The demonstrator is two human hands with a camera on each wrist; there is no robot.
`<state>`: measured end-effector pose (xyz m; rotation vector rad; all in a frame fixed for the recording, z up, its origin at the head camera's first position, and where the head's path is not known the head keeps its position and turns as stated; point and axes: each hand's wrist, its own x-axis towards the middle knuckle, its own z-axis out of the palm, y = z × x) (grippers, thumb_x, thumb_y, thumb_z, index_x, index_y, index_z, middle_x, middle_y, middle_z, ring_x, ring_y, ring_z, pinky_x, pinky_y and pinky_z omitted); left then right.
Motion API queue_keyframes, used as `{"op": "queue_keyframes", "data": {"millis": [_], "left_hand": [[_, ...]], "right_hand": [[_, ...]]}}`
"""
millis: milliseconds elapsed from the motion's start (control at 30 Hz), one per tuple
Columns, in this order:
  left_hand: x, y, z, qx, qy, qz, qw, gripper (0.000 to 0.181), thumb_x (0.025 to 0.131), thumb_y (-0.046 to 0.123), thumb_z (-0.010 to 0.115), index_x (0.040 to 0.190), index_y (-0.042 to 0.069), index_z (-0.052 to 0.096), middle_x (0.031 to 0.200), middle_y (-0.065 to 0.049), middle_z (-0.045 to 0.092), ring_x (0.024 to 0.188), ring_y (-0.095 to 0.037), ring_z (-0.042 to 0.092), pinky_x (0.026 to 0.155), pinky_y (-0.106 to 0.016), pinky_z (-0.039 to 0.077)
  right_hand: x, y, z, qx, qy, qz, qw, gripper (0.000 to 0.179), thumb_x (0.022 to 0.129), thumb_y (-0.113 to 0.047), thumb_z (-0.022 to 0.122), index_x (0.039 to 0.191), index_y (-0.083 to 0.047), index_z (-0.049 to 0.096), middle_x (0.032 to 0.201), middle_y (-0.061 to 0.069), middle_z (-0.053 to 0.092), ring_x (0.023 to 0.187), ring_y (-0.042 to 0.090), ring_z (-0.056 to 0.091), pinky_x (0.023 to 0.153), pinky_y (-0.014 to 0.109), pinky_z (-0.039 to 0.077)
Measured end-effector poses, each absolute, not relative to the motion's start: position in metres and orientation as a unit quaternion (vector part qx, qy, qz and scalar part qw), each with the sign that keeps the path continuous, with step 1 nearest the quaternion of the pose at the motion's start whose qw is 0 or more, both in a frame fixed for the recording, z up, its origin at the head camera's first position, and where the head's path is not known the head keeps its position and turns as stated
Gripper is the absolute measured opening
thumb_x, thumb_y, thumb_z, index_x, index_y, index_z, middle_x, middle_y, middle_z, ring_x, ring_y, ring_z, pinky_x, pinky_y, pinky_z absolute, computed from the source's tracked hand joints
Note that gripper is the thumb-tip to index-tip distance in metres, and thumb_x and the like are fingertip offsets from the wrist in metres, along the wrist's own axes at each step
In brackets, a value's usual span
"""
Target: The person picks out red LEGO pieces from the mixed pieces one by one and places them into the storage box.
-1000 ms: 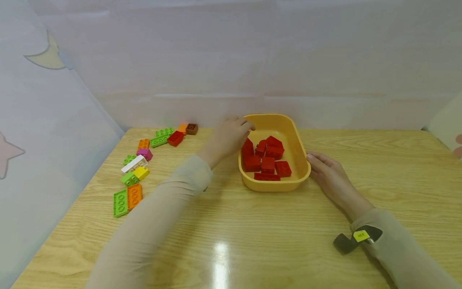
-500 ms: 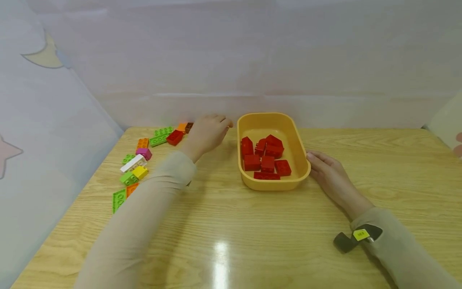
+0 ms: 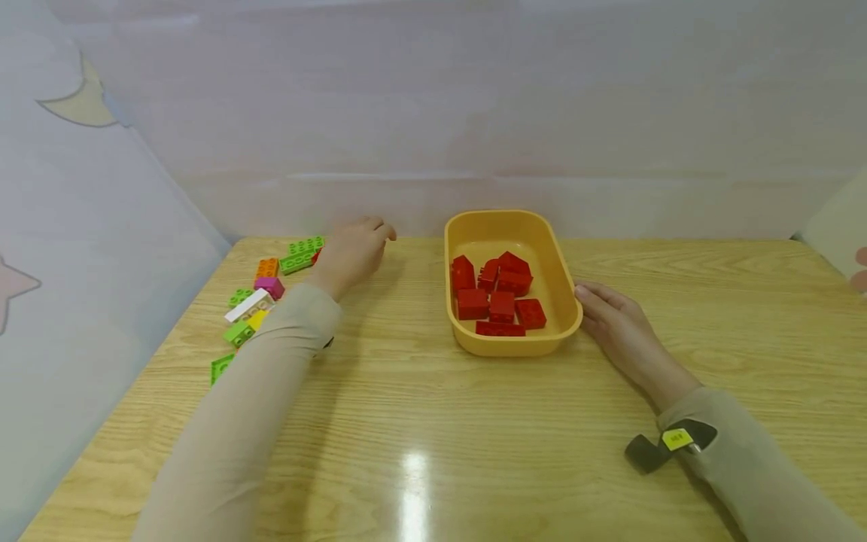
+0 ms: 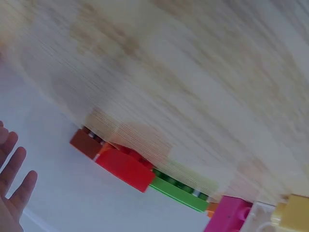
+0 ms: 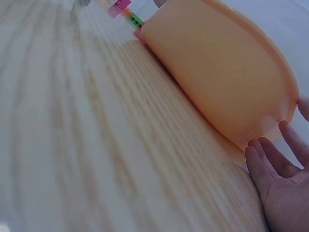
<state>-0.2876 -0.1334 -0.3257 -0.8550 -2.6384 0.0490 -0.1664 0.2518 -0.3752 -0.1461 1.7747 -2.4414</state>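
My left hand (image 3: 355, 252) hovers at the far left of the table, palm down and holding nothing. In the left wrist view its fingertips (image 4: 30, 181) are spread apart, short of a brown toy brick (image 4: 86, 144) and a red toy brick (image 4: 126, 169). The head view has the hand covering most of these bricks. My right hand (image 3: 623, 331) touches the right side of a yellow plastic tub (image 3: 518, 347) with fairly straight fingers, the thumb right at the rim. Several red toy bricks (image 3: 502, 306) lie in the tub.
Along the table's left edge lie green bricks (image 3: 296, 261), an orange brick (image 3: 267, 269), a magenta brick (image 3: 270, 287) and a white brick (image 3: 249, 306). A pale wall covering (image 3: 474, 113) rises behind the table (image 3: 433, 421).
My left hand has moved left, from the tub's left rim to above the far-left bricks. The right hand and the tub stay where they were.
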Motion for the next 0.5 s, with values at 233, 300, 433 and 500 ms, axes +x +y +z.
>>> {"op": "queue_keyframes", "data": {"millis": [233,300,433,500], "left_hand": [[-0.29,-0.151,-0.326,-0.258,-0.955,0.006,0.145,0.023,0.097,0.003,0.058,0.119,0.0,0.064,0.116,-0.016,0.063,0.107,-0.033,0.061,0.093,-0.044,0.051],[-0.289,-0.155,-0.325,-0.244,-0.961,0.004,0.131,0.02,0.098,0.004,0.057,0.116,0.0,0.064,0.116,-0.015,0.062,0.106,-0.033,0.06,0.094,-0.043,0.05],[-0.289,-0.164,-0.323,-0.214,-0.971,0.009,0.107,0.022,0.097,0.004,0.058,0.118,-0.002,0.062,0.122,-0.017,0.058,0.11,-0.034,0.057,0.098,-0.045,0.047],[-0.29,-0.168,-0.322,-0.201,-0.975,0.019,0.096,0.029,0.097,0.004,0.057,0.125,-0.003,0.058,0.129,-0.019,0.056,0.116,-0.036,0.055,0.102,-0.047,0.045]], "right_hand": [[-0.165,0.252,-0.375,-0.049,0.59,-0.803,0.06,0.014,0.101,-0.015,0.057,0.111,-0.015,0.068,0.116,-0.004,0.063,0.108,0.006,0.062,0.092,0.02,0.05],[-0.165,0.251,-0.375,-0.049,0.589,-0.804,0.06,0.014,0.102,-0.015,0.057,0.111,-0.015,0.068,0.116,-0.004,0.063,0.107,0.006,0.062,0.092,0.02,0.05],[-0.166,0.251,-0.375,-0.053,0.584,-0.808,0.057,0.015,0.101,-0.014,0.057,0.11,-0.016,0.069,0.115,-0.004,0.065,0.106,0.006,0.063,0.091,0.02,0.05],[-0.166,0.251,-0.375,-0.054,0.582,-0.81,0.056,0.015,0.101,-0.014,0.057,0.109,-0.016,0.07,0.115,-0.004,0.065,0.106,0.006,0.063,0.091,0.02,0.051]]}}
